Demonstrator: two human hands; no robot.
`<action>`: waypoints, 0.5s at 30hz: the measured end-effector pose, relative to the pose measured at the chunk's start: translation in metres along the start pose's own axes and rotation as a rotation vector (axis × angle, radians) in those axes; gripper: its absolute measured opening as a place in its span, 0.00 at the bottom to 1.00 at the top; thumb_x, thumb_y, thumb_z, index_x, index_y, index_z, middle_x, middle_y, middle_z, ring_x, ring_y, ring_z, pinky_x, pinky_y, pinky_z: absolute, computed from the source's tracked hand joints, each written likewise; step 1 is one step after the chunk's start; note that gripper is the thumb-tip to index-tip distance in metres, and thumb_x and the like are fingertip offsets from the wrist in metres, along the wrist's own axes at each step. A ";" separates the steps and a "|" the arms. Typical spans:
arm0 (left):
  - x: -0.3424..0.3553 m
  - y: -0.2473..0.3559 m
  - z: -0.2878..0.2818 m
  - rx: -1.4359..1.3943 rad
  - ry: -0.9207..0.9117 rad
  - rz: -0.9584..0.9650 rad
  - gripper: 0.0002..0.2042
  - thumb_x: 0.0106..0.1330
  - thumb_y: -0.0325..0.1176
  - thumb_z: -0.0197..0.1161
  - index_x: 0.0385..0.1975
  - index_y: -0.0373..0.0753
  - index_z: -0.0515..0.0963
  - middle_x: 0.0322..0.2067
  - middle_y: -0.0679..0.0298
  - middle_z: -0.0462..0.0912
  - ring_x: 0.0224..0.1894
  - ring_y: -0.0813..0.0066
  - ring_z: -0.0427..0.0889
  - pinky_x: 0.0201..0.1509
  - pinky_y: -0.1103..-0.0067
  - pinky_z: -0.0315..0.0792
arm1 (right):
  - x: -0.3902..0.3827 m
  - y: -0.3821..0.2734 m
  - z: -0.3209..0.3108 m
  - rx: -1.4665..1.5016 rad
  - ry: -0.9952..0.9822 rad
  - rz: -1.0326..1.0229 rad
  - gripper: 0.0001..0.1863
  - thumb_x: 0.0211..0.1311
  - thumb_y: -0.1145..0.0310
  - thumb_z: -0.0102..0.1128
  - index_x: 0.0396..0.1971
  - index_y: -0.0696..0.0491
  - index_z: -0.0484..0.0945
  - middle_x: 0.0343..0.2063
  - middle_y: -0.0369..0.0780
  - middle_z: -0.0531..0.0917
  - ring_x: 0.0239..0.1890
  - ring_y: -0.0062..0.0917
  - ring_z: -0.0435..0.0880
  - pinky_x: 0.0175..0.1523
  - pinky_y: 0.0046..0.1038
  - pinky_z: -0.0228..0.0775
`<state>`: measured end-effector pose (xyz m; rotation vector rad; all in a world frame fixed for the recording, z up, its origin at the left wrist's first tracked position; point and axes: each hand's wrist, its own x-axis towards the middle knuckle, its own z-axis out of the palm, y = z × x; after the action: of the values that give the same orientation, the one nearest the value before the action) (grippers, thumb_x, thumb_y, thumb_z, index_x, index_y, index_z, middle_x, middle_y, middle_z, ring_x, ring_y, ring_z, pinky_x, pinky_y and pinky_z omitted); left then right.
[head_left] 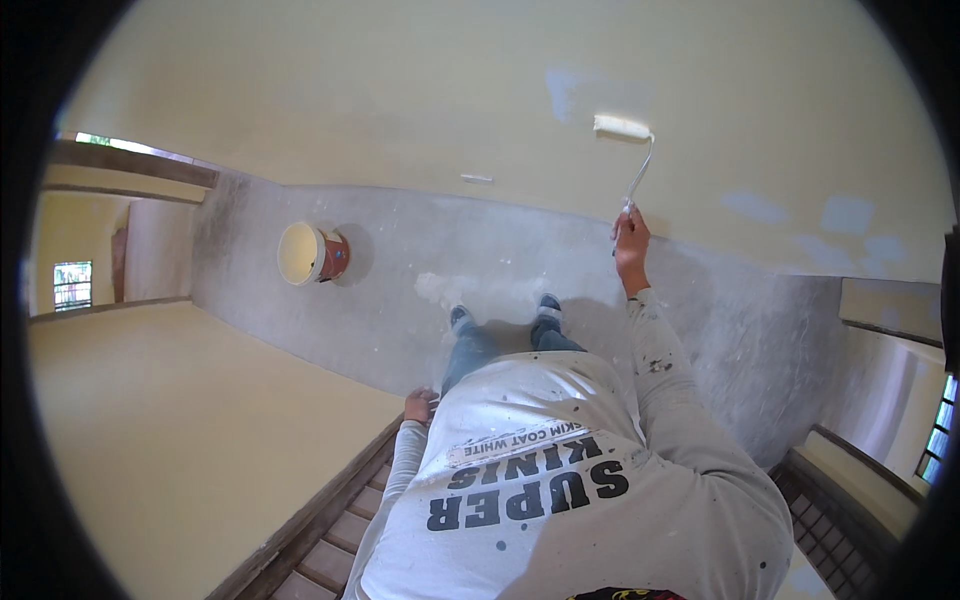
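My right hand (631, 245) is closed round the handle of a paint roller (622, 127), arm stretched forward. The roller's thin bent rod rises from my fist, and its pale, paint-covered sleeve is against the cream wall (400, 110). Just up and left of the sleeve is a bluish-white unpainted-looking patch (561, 95). My left hand (421, 405) hangs low beside my hip, holding nothing that I can see, its fingers loosely apart and partly hidden. Both sleeves are light grey, the right one spotted with dark paint.
A reddish-brown bucket (316, 254), cream inside, stands on the grey concrete floor (400, 260) to the left. More pale patches (847, 214) mark the wall at right. A small white fitting (477, 179) sits low on the wall. Brown wooden framing (310, 520) runs behind my left side.
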<state>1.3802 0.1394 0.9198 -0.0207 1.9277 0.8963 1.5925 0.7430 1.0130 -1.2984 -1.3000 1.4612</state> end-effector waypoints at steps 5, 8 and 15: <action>0.016 -0.034 -0.003 -0.022 -0.059 0.025 0.21 0.70 0.36 0.61 0.59 0.33 0.72 0.45 0.51 0.86 0.43 0.58 0.86 0.38 0.68 0.81 | -0.011 -0.075 0.008 -0.068 0.072 -0.215 0.19 0.79 0.67 0.48 0.63 0.58 0.75 0.23 0.32 0.72 0.25 0.15 0.68 0.30 0.23 0.63; 0.018 -0.051 -0.015 0.551 -0.037 0.445 0.20 0.70 0.36 0.61 0.58 0.34 0.74 0.45 0.50 0.86 0.43 0.58 0.86 0.39 0.68 0.81 | -0.006 -0.071 0.004 -0.176 0.029 -0.197 0.20 0.78 0.69 0.48 0.64 0.60 0.73 0.24 0.32 0.72 0.25 0.15 0.68 0.30 0.22 0.63; 0.010 -0.036 0.011 0.040 -0.054 0.103 0.20 0.70 0.37 0.61 0.58 0.35 0.74 0.44 0.52 0.86 0.40 0.61 0.86 0.37 0.70 0.81 | -0.003 0.027 -0.023 -0.047 -0.026 -0.067 0.19 0.79 0.69 0.48 0.63 0.61 0.73 0.24 0.32 0.74 0.24 0.16 0.70 0.29 0.20 0.65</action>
<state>1.3966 0.1234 0.8890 0.1259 1.9098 0.9168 1.6179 0.7401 0.9879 -1.2579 -1.3891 1.4130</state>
